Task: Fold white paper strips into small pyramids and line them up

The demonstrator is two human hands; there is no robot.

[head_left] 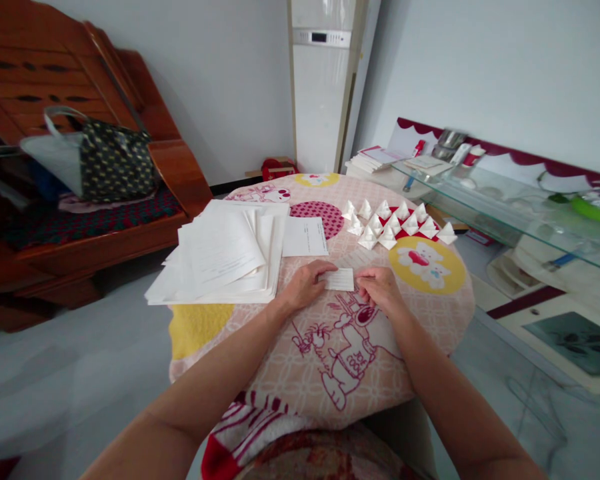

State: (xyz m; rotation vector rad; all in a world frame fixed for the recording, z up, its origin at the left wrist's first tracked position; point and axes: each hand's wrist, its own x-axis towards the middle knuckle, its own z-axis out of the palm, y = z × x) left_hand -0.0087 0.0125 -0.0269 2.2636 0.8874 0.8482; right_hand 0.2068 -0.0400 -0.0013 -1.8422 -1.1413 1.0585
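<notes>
A small folded white paper strip [340,279] lies on the cartoon-print tablecloth [330,360]. My left hand [305,285] pinches its left end and my right hand [377,288] pinches its right end, fingers curled on the paper. Beyond them sit several finished folded white paper shapes [397,223] in a cluster. A thick stack of white sheets [225,257] lies to the left, with a single sheet [305,237] beside it.
A wooden bench [105,220] with a dotted bag [110,163] stands at left. A glass-topped shelf [520,207] with cups and books runs along the right. A tall white air conditioner [320,87] stands behind the table.
</notes>
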